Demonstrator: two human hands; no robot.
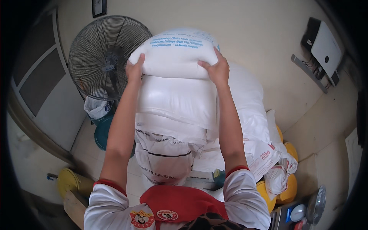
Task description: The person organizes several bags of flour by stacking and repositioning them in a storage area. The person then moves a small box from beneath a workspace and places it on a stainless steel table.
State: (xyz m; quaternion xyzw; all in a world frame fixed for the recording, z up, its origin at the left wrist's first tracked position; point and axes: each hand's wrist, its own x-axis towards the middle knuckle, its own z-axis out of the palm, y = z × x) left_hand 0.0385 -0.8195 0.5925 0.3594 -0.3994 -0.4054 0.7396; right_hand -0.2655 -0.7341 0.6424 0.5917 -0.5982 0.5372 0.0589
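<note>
A plump white sack (172,59) with blue print lies on top of a stack, and both my arms reach out to it. My left hand (135,69) grips its left end, thumb on the near face. At the right end, my right hand (217,69) clasps the same sack, thumb pressed into the cloth and the other fingers mostly hidden behind. Directly beneath sits another smooth white sack (176,97). Lower and nearer is a white sack with dark print and a dark stripe (165,157).
More white sacks (245,96) are piled on the right, beside yellow containers (289,188). A large standing fan (109,57) is close to my left hand, with a green bin (102,134) below. A wall-mounted device (326,48) hangs at right. A yellow drum (74,182) stands lower left.
</note>
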